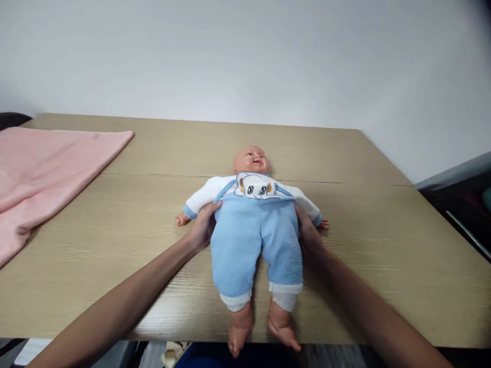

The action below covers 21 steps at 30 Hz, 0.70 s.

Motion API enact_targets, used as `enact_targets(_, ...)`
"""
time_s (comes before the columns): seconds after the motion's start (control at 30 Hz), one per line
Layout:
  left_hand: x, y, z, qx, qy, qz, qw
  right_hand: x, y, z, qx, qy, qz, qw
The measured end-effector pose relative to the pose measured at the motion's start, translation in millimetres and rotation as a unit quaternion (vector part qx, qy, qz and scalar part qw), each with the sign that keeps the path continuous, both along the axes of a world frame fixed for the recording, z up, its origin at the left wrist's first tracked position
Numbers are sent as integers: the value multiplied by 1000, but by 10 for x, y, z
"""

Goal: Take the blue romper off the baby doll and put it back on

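A baby doll in blue overalls and a white long-sleeved top lies on its back, its head toward the wall and its bare feet reaching the near table edge. An animal face with two eyes decorates the chest. My left hand grips the doll's side at the waist, thumb on the blue cloth and the other fingers tucked out of sight. On the opposite side my right hand holds the waist too, its fingers mostly hidden behind the doll's body and arm. Both doll arms are spread outward.
A pink cloth is spread over the left part of the wooden table. Behind the table rises a pale wall. A dark object stands beyond the right edge, and part of a black one shows at far left.
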<state>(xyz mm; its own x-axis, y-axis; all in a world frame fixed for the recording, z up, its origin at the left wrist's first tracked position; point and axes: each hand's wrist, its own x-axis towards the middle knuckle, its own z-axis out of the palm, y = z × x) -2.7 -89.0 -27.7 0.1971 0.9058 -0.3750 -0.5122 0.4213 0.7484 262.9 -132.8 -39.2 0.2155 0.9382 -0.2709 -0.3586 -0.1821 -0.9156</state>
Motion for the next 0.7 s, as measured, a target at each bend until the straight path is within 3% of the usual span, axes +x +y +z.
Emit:
enact_targets(0.1,-70,46,-46,8,-20,-8,1000,47,20,38,21,4,-29,999)
enact_targets(0.17,-94,82,-89,24,-29,-33,999,97,54,68,58,-86,-19,994)
enact_targets(0.3,-156,169,-84,120,24,-90,988,206,171,131,102,-280,33,954)
enact_targets(0.37,-224,226,-4,183,94,-125,971,253,257,157,104,-321,46,940)
enact_targets(0.5,-352,301,185,303,250,-180,902,297,409,263,112,-428,47,896)
enact_targets(0.6,-330,260,174,340,314,-93,882,207,441,463,177,-547,41,817)
enact_targets(0.7,-227,173,21,346,301,37,888,-56,457,761,274,-592,85,753)
